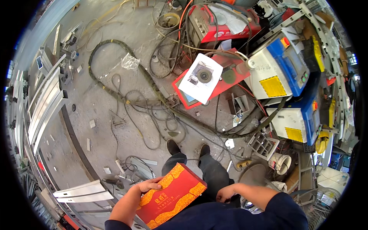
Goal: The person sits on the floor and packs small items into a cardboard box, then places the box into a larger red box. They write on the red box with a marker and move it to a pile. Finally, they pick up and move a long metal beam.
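Note:
A flat red box (172, 195) with wavy gold-orange bands lies tilted in front of my body. My left hand (149, 185) grips it at its left edge, thumb on top and the other fingers hidden beneath. Beside my right thigh, my right hand (227, 193) hangs low with its fingers curled in. Whether anything is inside those fingers is hidden. My dark shoes (173, 147) stand on the grey floor just beyond the box.
Cables (143, 82) loop across the floor ahead. A red case (234, 63) carries a white sheet (201, 78) with a dark disc on it. Behind is a red machine (199, 25); blue-and-white machines (283, 69) stand right. Metal profiles (48, 107) lie left, a white bucket (280, 163) right.

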Motion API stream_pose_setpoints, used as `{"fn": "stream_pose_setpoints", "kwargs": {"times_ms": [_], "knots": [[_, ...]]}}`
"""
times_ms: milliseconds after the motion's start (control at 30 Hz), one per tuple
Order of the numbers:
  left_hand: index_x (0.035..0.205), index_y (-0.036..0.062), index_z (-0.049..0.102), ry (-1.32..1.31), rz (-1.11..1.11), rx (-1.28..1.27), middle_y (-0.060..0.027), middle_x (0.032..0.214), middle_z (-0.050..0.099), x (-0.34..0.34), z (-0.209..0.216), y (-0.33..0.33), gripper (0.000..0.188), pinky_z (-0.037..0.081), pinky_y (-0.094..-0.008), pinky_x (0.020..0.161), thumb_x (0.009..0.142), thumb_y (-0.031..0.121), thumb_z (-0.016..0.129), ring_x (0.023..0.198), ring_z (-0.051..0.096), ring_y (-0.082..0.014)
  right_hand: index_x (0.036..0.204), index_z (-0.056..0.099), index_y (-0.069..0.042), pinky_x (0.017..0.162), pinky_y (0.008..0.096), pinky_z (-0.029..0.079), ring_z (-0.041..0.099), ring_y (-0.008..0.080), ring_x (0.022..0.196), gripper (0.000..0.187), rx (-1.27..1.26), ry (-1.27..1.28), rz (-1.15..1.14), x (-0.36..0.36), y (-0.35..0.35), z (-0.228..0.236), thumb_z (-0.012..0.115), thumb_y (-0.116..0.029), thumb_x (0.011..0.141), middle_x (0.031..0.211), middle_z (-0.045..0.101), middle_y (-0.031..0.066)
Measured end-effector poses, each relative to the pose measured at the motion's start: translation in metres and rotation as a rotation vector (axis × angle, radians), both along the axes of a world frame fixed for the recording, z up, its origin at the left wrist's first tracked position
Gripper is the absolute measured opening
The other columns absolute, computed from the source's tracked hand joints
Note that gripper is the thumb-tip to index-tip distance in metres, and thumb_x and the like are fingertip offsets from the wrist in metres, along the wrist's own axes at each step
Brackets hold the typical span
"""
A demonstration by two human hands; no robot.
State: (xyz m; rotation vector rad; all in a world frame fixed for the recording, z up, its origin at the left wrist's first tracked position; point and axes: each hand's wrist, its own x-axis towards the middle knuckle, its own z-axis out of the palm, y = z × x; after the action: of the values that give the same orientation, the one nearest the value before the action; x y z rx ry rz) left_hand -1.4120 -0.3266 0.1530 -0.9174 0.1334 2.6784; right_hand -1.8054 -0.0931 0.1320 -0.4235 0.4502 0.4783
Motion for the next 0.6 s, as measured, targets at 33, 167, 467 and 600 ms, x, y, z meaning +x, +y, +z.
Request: {"fn": "stream_pose_setpoints", "kwargs": {"times_ms": [33, 167, 467, 600], "knots": [[0.158, 0.0057, 0.020, -0.003, -0.003, -0.004, -0.0133, 0.150, 0.044, -0.005, -0.016, 0.001, 0.095, 0.039, -0.0395, 0.111, 0.084, 0.030, 0.074, 0.134, 0.047, -0.0241, 0.104, 0.069, -0.006, 0.068, 0.0334, 0.055, 0.068, 0.0169, 0.076, 0.026, 0.065, -0.013, 0.145, 0.003, -0.021, -0.021, 0.066, -0.030, 0.093, 0.088, 0.071, 0.0068], [0.158, 0.0053, 0.019, -0.055, -0.003, -0.070, -0.0133, 0.152, 0.041, -0.022, -0.059, -0.011, 0.098, 0.036, -0.0402, 0.113, 0.083, 0.030, 0.075, 0.136, 0.044, -0.0247, 0.119, 0.060, -0.005, 0.065, 0.0411, 0.058, 0.071, 0.0288, 0.076, 0.039, 0.250, 0.073, 0.192, -0.007, -0.095, -0.091, 0.062, -0.036, 0.096, 0.091, 0.069, 0.0158], [0.156, -0.0026, 0.017, -0.041, 0.043, -0.647, -0.0154, 0.156, 0.035, -0.045, -0.159, -0.051, 0.114, 0.024, -0.0377, 0.118, 0.073, 0.041, 0.081, 0.143, 0.034, -0.0236, 0.130, 0.052, -0.005, 0.067, 0.0431, 0.059, 0.071, 0.0308, 0.076, 0.048, -0.068, 0.156, 0.142, -0.049, -0.198, -0.265, 0.059, -0.040, 0.098, 0.094, 0.069, 0.0214], [0.156, -0.0039, 0.019, -0.056, 0.112, -0.812, -0.0150, 0.155, 0.036, -0.054, -0.174, -0.039, 0.116, 0.025, -0.0376, 0.117, 0.070, 0.042, 0.083, 0.143, 0.035, -0.0234, 0.129, 0.053, -0.006, 0.061, 0.0419, 0.057, 0.070, 0.0272, 0.070, 0.051, -0.335, 0.271, 0.113, -0.045, -0.248, -0.306, 0.060, -0.044, 0.097, 0.090, 0.071, 0.0185]]}}
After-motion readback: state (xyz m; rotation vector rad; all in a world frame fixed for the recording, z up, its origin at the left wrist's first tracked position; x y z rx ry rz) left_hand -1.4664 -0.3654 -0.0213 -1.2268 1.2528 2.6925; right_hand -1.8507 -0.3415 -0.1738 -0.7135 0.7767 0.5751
